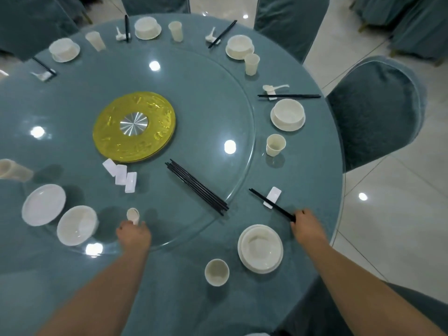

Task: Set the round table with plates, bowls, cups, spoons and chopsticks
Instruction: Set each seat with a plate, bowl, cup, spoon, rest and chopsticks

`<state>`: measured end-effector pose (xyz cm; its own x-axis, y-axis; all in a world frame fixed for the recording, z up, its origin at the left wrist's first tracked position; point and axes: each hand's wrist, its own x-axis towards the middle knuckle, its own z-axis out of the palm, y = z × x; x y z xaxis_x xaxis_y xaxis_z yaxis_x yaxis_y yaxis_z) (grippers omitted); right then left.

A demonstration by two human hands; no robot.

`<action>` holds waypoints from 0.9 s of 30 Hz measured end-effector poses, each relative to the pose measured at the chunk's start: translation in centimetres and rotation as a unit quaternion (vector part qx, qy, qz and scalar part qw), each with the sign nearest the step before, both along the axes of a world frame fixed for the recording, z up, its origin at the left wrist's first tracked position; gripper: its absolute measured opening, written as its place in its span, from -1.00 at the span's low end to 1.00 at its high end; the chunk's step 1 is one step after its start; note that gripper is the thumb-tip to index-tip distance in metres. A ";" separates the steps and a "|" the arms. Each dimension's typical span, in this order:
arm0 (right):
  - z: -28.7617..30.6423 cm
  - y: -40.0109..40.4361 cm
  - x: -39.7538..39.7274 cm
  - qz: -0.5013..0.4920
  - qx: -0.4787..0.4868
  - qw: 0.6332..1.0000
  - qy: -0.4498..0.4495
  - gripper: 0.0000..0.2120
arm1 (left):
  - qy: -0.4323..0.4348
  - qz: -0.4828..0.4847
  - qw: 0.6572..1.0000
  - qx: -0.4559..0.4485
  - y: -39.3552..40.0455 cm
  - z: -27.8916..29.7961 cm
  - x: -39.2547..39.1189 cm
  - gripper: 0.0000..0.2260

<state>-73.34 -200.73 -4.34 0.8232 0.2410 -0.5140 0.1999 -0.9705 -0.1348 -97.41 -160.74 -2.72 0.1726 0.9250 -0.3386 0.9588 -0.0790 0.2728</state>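
Now we hold a white spoon point(133, 215) in our left hand point(133, 235), over the near rim of the glass turntable point(242, 166). Our right hand point(306, 225) pinches the near end of black chopsticks point(271, 204) lying across a white rest point(272, 197), just outside that turntable. Likely light, stiff and slick, they are best gripped at the end; the spoon looks brittle. A teal cloth covers the round table point(303, 170); covered chairs point(373, 110) stand on glossy tile.

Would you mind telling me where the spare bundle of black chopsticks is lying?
The bundle of black chopsticks lies on the glass turntable, near its front-right edge, right of the three white rests.
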 end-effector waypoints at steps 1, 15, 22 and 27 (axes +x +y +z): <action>0.1 0.0 -0.1 0.006 -0.005 1.000 -0.003 -0.75 | -0.003 0.010 1.000 -0.008 0.2 0.1 -0.1 -0.70; 3.4 1.1 -3.0 0.037 0.020 0.998 -0.055 -0.65 | 0.004 0.018 0.997 -0.078 0.7 2.0 -0.8 -0.80; 5.4 3.1 -5.6 0.025 0.048 0.995 -0.078 -0.69 | -0.052 0.019 0.996 -0.070 -0.2 4.0 -0.8 -0.79; 5.9 6.4 -8.7 0.016 0.168 0.983 -0.071 -0.78 | -0.197 0.044 0.973 -0.115 -3.2 5.1 1.0 -0.84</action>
<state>-82.01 -194.29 1.60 0.8705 0.4037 -0.2816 0.2688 -0.8692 -0.4150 -96.43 -163.94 2.40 0.2545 0.8499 -0.4615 0.7772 0.1042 0.6206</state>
